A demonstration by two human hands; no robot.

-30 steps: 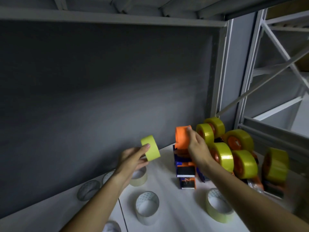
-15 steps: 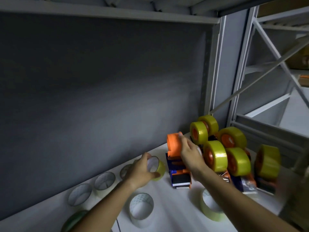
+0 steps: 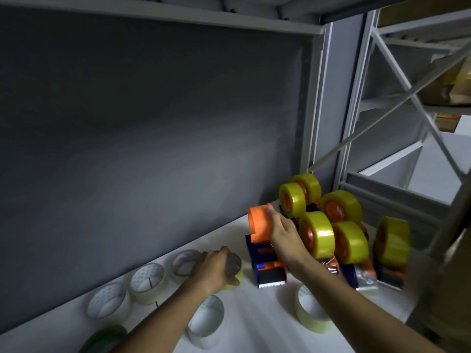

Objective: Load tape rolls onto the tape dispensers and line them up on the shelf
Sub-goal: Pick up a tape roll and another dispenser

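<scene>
Tape rolls (image 3: 146,282) on white shelf (image 3: 254,324), grey back wall (image 3: 153,123); left fingers (image 3: 230,266) gripping one, right fingers (image 3: 271,212) on orange hub (image 3: 258,226)

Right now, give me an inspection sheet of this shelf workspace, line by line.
Surface: white shelf, grey back panel behind it.
Job's things: six loaded dispensers with yellow rolls grouped at the right; one unloaded dispenser with a bare orange hub.
Clutter: loose tape rolls lying flat along the back and front, one dark roll at the near edge.
Hands: left hand grips a yellow roll down at the shelf; right hand holds the orange hub.
Cables: nothing seen.
Surroundings: grey metal racking at the right with cartons, blurred.
</scene>
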